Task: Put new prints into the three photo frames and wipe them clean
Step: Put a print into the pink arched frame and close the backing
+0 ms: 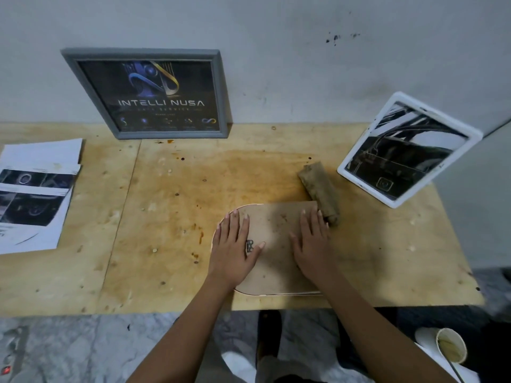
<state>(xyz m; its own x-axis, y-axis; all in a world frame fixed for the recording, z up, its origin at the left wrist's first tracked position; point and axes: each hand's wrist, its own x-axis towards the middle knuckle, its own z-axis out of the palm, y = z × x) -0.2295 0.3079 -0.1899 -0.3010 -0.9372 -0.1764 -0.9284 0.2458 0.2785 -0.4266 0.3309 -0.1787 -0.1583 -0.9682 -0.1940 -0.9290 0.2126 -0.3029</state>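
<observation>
The left hand [235,244] and right hand [312,241] press flat, fingers straight, on the face-down frame [276,225] at the counter's [166,217] front edge; the cloth [320,189] touches its right corner.

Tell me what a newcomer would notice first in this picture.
The left hand and right hand lie flat on the brown back of a face-down frame at the front middle of the table, with a dirty rolled cloth just beside the right fingers. A grey frame holding a dark poster leans on the wall at back left. A white frame stands tilted at the right, and loose prints sit at the left edge.
</observation>
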